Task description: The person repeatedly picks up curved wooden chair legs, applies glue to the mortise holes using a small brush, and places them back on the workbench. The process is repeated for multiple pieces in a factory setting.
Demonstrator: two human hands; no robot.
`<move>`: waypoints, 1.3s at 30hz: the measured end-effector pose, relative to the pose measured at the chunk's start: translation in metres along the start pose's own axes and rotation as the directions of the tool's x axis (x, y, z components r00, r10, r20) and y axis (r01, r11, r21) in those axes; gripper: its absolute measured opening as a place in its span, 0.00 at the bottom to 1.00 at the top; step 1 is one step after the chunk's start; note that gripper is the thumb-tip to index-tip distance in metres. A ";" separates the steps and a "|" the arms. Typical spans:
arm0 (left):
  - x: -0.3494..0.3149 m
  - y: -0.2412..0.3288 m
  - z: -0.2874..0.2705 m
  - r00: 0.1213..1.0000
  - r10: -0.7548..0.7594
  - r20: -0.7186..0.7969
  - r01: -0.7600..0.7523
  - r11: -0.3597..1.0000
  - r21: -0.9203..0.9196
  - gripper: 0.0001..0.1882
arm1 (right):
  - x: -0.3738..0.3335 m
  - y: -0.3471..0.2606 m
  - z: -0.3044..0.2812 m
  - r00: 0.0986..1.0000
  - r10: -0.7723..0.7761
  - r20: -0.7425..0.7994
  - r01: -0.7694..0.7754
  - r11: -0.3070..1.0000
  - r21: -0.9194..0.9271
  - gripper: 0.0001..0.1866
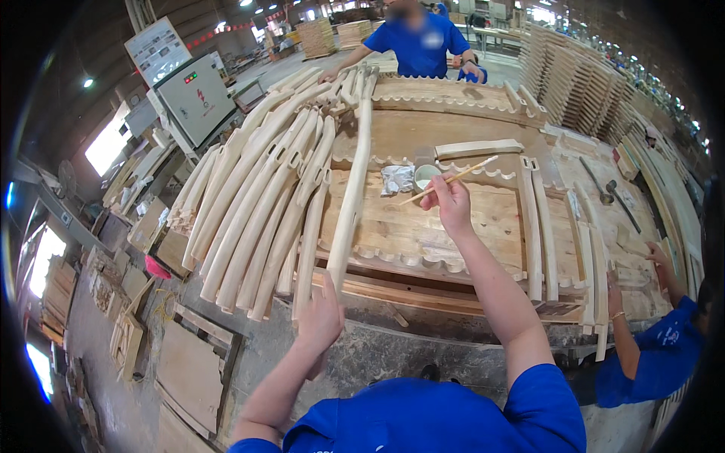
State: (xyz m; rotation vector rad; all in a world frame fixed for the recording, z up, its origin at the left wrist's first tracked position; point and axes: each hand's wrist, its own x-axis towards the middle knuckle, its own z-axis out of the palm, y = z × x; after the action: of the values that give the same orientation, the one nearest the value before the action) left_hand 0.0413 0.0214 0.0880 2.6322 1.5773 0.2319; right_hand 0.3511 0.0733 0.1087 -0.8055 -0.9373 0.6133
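My left hand point(320, 323) is closed at the near end of a long, pale, curved wooden piece point(355, 196), its index finger along the wood. The piece reaches away across the bench, and its near part is slightly blurred. A thin wooden-handled brush point(458, 177) with a white tip is pinched in my right hand point(448, 201). Beneath that hand stands a small round cup point(424, 175) with pale contents, partly hidden by my fingers. Crumpled silvery wrapping point(397, 180) lies beside the cup. Left of the long piece is a pile of similar curved wooden pieces point(257, 204).
The wooden bench point(423, 219) carries scalloped rests point(423, 259) and upright slotted pieces point(531, 226). A hammer point(621, 204) lies to the right. Across the bench a co-worker point(420, 41) reaches toward the pile; another person's sleeve point(657, 359) is at the lower right. Boards point(192, 370) stand at left.
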 end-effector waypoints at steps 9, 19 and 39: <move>0.018 0.004 -0.056 0.979 0.029 0.202 -0.034 0.999 0.021 0.41 | 0.013 -0.002 -0.027 0.990 0.132 0.054 -0.137 0.984 0.117 0.12; 0.003 -0.001 -0.059 0.895 0.011 0.446 0.400 0.421 -0.814 0.35 | 0.061 -0.010 -0.054 0.979 0.186 0.083 -0.165 0.963 -0.211 0.15; -0.035 -0.039 0.195 0.820 0.462 0.339 0.561 -0.533 -0.633 0.34 | 0.076 -0.017 -0.088 0.926 0.318 0.204 0.119 0.266 -0.957 0.15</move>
State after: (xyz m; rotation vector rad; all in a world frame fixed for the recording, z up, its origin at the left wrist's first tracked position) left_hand 0.0226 0.0138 -0.1124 0.5963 0.3651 0.4606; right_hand 0.4653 0.0923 0.1260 -1.9575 -1.6687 0.2033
